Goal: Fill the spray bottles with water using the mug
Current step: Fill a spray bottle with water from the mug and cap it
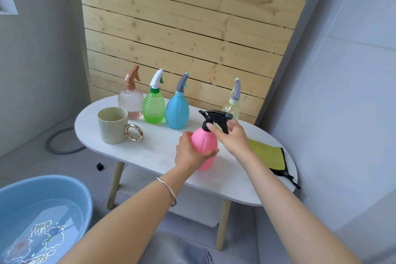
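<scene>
At frame centre, the left hand (188,152) grips a pink plastic spray bottle (204,146); the right hand (231,137) grasps its black trigger head (216,118).

A yellow cloth (265,152) lies on the white table (150,152) before a wooden slat wall (192,28).

A pink spray bottle (204,146) stands at centre frame, the left hand (188,152) gripping its body and the right hand (232,135) pinching its black trigger head. Behind it, upright in a row with heads on, are a clear ribbed bottle (131,103), a green bottle (153,108), a blue bottle (177,111) and a pale yellow bottle (232,109). At centre left sits an upright pale green mug (111,124), its gold ring handle pointing right.
</scene>
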Motion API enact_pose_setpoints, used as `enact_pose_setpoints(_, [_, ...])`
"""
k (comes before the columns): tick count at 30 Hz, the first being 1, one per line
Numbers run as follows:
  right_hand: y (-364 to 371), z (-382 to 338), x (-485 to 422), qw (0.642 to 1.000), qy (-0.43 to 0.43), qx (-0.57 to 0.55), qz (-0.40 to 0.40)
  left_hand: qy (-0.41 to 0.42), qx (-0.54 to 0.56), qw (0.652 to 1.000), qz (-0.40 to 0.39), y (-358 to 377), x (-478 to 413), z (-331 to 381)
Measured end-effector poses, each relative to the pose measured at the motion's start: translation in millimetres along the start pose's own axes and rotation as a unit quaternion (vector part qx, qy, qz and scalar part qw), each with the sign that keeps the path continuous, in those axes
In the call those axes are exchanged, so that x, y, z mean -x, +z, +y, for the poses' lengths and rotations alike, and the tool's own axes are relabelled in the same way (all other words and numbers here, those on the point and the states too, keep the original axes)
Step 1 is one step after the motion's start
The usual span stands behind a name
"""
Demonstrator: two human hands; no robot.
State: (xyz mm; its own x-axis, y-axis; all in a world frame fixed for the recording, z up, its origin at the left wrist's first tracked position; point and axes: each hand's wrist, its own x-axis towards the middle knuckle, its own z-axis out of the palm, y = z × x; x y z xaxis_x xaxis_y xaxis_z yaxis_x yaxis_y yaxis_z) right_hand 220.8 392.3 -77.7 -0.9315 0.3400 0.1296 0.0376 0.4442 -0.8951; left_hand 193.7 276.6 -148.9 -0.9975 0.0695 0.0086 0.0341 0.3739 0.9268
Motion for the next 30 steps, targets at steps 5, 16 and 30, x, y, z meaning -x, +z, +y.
enact_pose_setpoints(5, [-18,21,36,0.992,0.112,-0.058,0.029,-0.031,0.055,0.994,-0.084,-16,-1,12])
enact_pose_setpoints(16, [41,38,17,0.995,0.073,-0.012,-0.066,-0.065,0.215,0.968,-0.109,-39,3,9])
enact_pose_setpoints(30, [73,48,-95,0.999,0.039,0.016,-0.012,-0.031,0.217,0.965,-0.142,-20,-60,1])
